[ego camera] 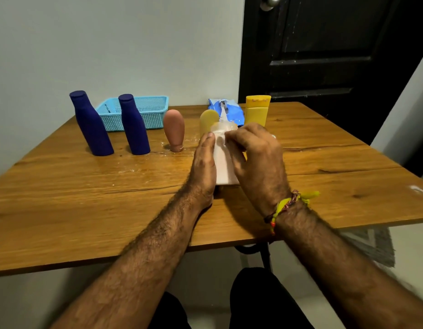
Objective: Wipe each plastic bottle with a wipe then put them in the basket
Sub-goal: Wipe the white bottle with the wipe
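You are holding a pale pink bottle (226, 162) upright near the middle of the table (87, 186), between both hands. Your left hand (204, 162) is lying along its left side with the fingers fairly straight against it, steadying rather than wrapping. Your right hand (255, 153) is curling over the right side and shoulder, and its fingertips seem to be pinching something white at the top, probably the wipe, though I cannot tell the wipe from the bottle here.

The other bottles are waiting behind: two dark blue ones (91, 124) (134, 124) standing in front of the blue basket (144, 110), a brown one (174, 130) standing on its cap, a pale yellow one (208, 122) just behind your hands, and a yellow one (256, 111) at the back beside the blue wipe pack (226, 110).

What is likely to go wrong: your left hand is only pressing, so a hard rub from the right could be twisting the bottle out and tipping it. The pale yellow bottle is very close behind, and a forward push could be knocking it over. When you are reaching for the basket, the blue bottles in front of it are standing in your way.
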